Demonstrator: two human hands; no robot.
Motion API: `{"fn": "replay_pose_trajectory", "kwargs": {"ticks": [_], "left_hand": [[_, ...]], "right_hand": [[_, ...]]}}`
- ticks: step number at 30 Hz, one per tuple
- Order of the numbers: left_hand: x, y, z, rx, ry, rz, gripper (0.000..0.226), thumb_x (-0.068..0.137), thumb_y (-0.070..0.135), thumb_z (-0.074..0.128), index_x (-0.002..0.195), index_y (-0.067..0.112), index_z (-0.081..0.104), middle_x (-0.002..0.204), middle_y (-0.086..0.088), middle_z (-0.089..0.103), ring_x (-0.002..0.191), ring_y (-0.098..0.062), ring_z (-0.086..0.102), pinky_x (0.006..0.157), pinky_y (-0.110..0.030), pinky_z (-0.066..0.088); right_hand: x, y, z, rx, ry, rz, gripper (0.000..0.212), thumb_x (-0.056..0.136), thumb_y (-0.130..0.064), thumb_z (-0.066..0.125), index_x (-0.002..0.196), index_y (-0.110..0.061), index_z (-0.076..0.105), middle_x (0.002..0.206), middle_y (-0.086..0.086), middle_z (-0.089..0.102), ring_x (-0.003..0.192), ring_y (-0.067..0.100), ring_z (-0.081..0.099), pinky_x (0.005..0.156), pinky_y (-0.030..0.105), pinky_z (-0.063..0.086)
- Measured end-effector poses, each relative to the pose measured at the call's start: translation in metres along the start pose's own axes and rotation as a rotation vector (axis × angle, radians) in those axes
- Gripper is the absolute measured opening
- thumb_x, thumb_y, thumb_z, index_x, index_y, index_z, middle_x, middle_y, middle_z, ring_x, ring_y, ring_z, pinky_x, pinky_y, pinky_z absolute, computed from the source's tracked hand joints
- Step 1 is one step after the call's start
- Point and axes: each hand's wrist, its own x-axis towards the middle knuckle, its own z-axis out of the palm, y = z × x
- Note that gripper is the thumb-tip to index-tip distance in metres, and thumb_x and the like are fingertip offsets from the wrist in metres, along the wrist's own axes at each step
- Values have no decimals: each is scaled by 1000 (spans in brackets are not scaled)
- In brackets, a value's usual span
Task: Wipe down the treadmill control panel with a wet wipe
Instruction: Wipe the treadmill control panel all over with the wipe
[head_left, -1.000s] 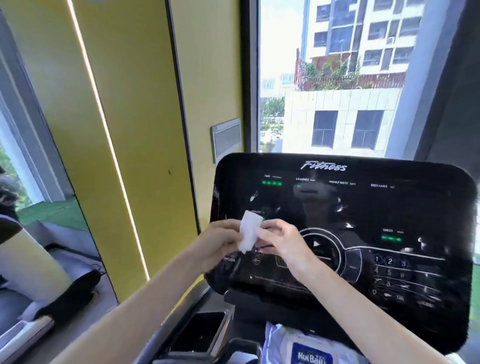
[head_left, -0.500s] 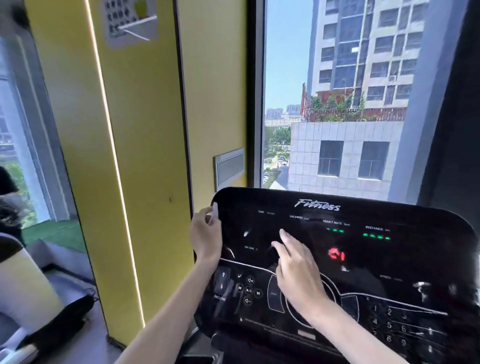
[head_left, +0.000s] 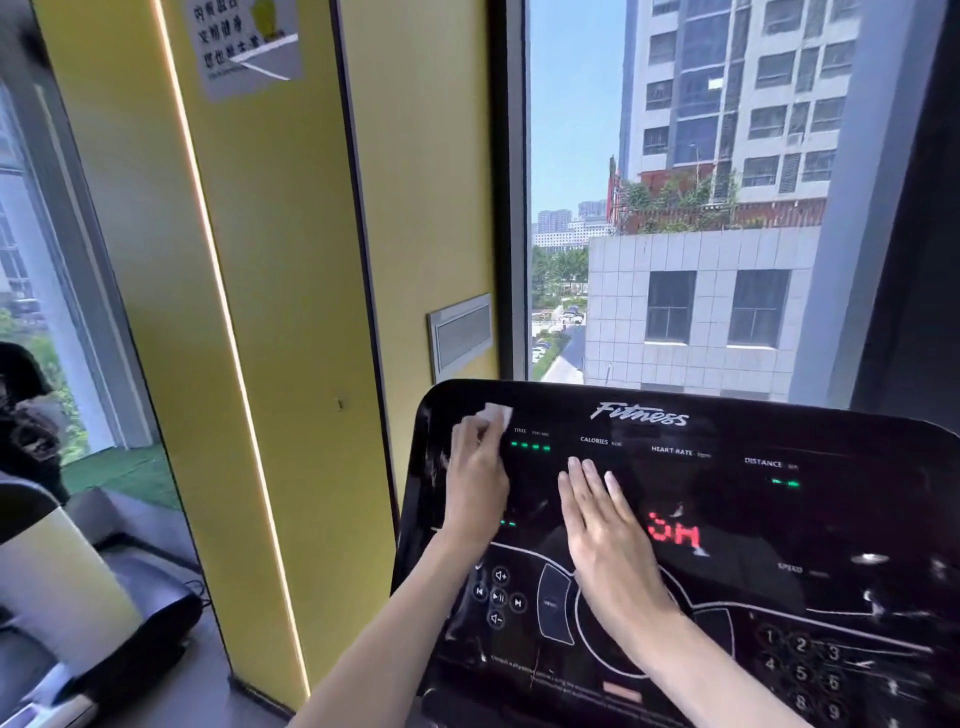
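The black treadmill control panel (head_left: 727, 519) fills the lower right, with lit green and red readouts. My left hand (head_left: 475, 473) is at the panel's top left corner and holds a small white wet wipe (head_left: 497, 415) against the glossy surface. Only the wipe's upper edge shows past the fingers. My right hand (head_left: 605, 535) lies flat on the middle of the panel with its fingers straight and together, holding nothing.
A yellow wall column (head_left: 234, 338) stands close to the panel's left edge. Behind the panel is a large window (head_left: 675, 208). Another person (head_left: 31, 467) and a neighbouring machine (head_left: 130, 623) are at the far left.
The wipe was held between both hands in front of the panel. My left hand then took it up to the top left corner, and my right hand came to lie flat on the panel's middle.
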Motion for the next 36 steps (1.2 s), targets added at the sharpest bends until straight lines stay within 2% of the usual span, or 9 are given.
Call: {"fn": "replay_pose_trajectory", "kwargs": {"ticks": [2,6,10,15,19,24,28,33,36], "left_hand": [[3,-12,-2,-46,-44,114,50,83,-16,52,129,5,53,98,-10,50,92,-23,50,90,-27,45],[11,-12,-5,-114,97,-356,46,90,-10,46,132,7,49,98,-10,45,93,-26,47,87,-38,48],[-9,5,-3,-12,-112,271,52,81,-17,53,129,2,50,97,-9,46,89,-21,46,82,-27,48],[4,-2,-5,-63,42,-337,51,84,-17,44,131,2,48,95,-7,41,92,-24,42,86,-40,46],[-13,8,-6,6,-167,253,59,75,-21,49,129,2,48,97,-9,46,88,-23,45,76,-33,52],[1,-9,-8,-89,29,-396,50,86,-16,43,131,3,49,97,-10,43,92,-25,43,85,-41,45],[-15,11,-6,-10,-181,244,62,73,-23,48,128,6,51,97,-7,45,88,-22,44,73,-32,51],[0,-4,-9,-92,-11,-349,57,82,-19,44,133,5,48,98,-7,43,93,-21,41,89,-37,45],[-14,32,-5,-26,-184,67,59,75,-19,44,130,4,49,100,-8,46,90,-21,41,76,-34,51]], "right_hand": [[0,-1,-1,-3,10,-5,65,72,9,12,132,15,37,140,31,34,131,42,34,104,49,20],[-1,-3,1,2,37,-5,63,76,9,6,132,15,35,141,32,33,131,43,32,106,48,15],[-1,-2,3,4,41,-20,64,76,6,6,133,15,35,141,32,32,132,43,32,106,50,17],[-1,-2,5,-3,58,-17,63,78,7,8,134,13,33,143,30,31,133,41,30,106,50,17],[-1,-1,5,-3,59,-25,62,78,7,7,133,14,35,142,31,31,133,42,30,106,50,17],[-1,-2,8,-10,53,-5,65,72,12,15,134,13,35,142,30,33,133,42,31,106,49,16],[0,0,5,-17,26,-18,67,69,11,21,134,13,35,143,29,32,134,40,30,106,50,18],[4,-2,1,8,-37,22,76,62,23,53,134,11,36,143,27,34,133,39,32,109,46,13],[3,-1,-4,0,-125,10,82,58,15,70,133,12,38,142,29,34,134,39,31,108,48,16]]}}
